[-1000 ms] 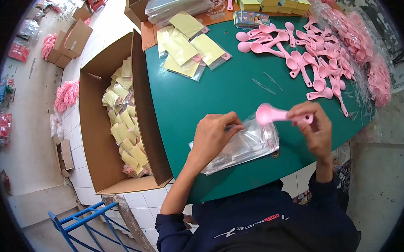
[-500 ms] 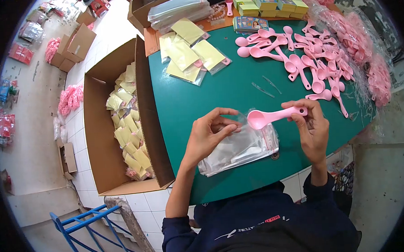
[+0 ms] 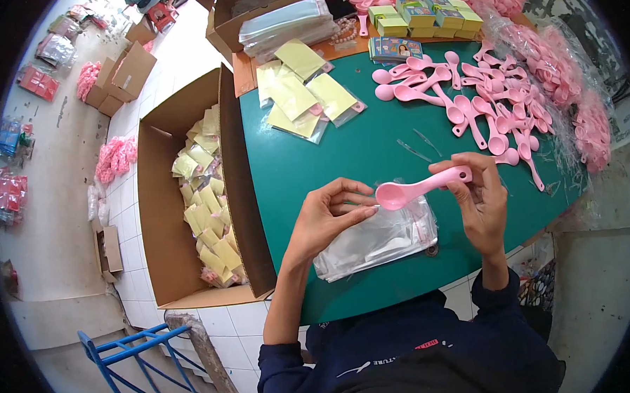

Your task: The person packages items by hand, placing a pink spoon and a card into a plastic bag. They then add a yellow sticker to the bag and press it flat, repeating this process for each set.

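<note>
My right hand (image 3: 482, 196) grips a pink plastic measuring spoon (image 3: 420, 186) by its handle, the bowl pointing left. Close to that bowl, my left hand (image 3: 340, 213) has its fingers curled and its thumb a little apart, at the thin edge of a clear plastic bag; the film is hard to make out there. Beneath both hands lies a stack of clear plastic bags (image 3: 373, 243) on the green table (image 3: 280, 198). Farther right, many pink spoons (image 3: 495, 143) are heaped loosely.
Filled packets with yellow cards (image 3: 293, 92) lie at the table's back left. A tall cardboard box (image 3: 252, 227) of similar packets stands left of the table. Card stacks (image 3: 419, 16) and bagged pink spoons (image 3: 555, 59) line the back. A blue metal rack (image 3: 135, 348) is at lower left.
The spoon in my right hand has shifted slightly left and down, its bowl now nearer my left fingertips. The view has tilted a little, so the table appears lower.
</note>
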